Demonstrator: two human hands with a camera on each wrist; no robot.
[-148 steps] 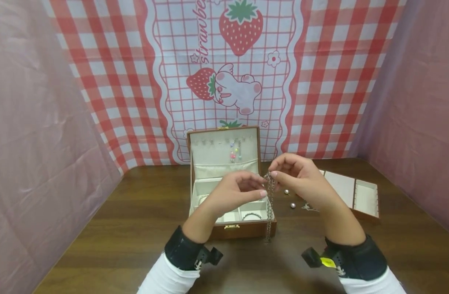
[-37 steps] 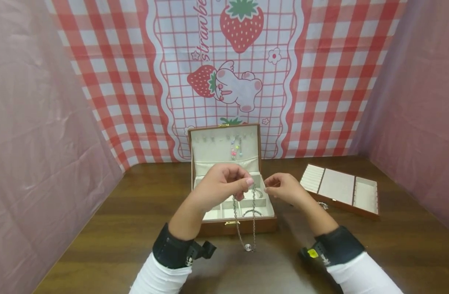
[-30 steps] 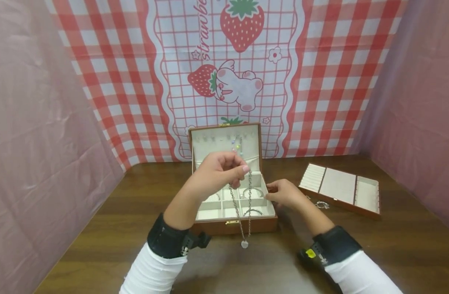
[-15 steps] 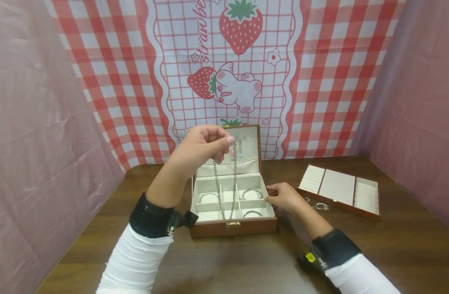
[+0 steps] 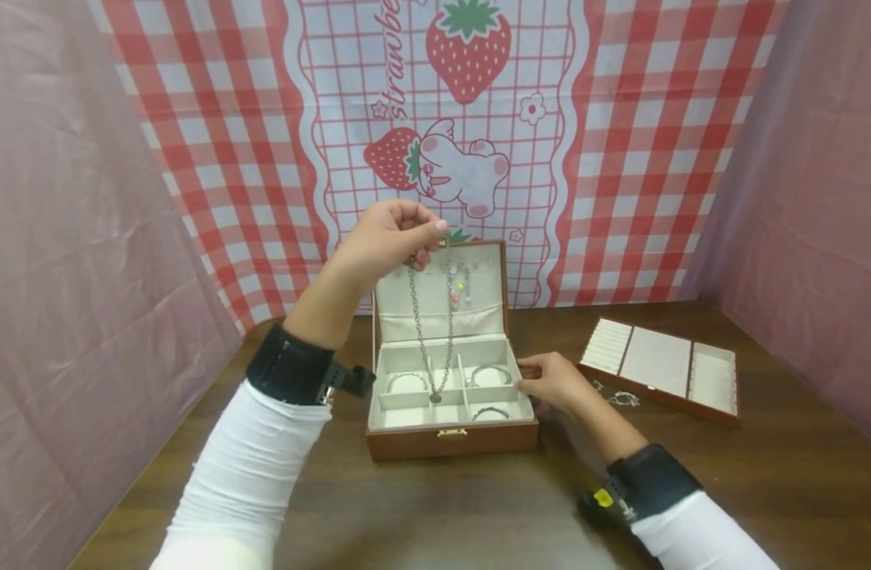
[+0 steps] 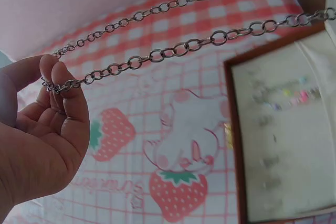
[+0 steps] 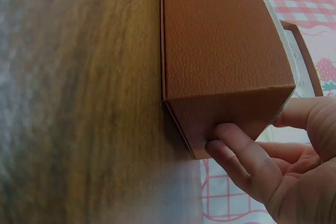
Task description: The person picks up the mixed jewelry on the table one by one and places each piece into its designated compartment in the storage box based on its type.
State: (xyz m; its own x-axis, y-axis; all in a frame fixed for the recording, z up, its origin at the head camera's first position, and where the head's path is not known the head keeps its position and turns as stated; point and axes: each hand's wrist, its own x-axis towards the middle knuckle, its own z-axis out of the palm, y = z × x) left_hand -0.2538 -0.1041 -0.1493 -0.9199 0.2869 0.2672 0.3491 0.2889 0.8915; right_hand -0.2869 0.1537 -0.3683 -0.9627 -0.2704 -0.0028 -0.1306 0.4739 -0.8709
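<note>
My left hand (image 5: 386, 241) pinches a silver chain necklace (image 6: 135, 62), raised in front of the lid of a brown jewelry box (image 5: 414, 448). The chain hangs in a long loop, its round pendant (image 5: 435, 398) before the compartments. In the left wrist view the links pass over the fingertips. My right hand (image 5: 555, 381) holds the box's right side; in the right wrist view the fingers press the outer wall and the thumb reaches the upper rim. Bracelets (image 5: 491, 413) lie in several compartments. A colourful beaded strand (image 5: 455, 297) hangs inside the upright lid.
A brown tray (image 5: 655, 356) with cream sections rests on the table at the right. Small silver jewelry (image 5: 624, 399) lies before it. A red-and-white strawberry cloth (image 5: 621, 158) hangs behind, with pink curtains (image 5: 799, 198) at both sides.
My left hand has risen and moved left with the necklace, from over the compartments to the lid's top. My right hand has let go of the chain and moved down to the box's side.
</note>
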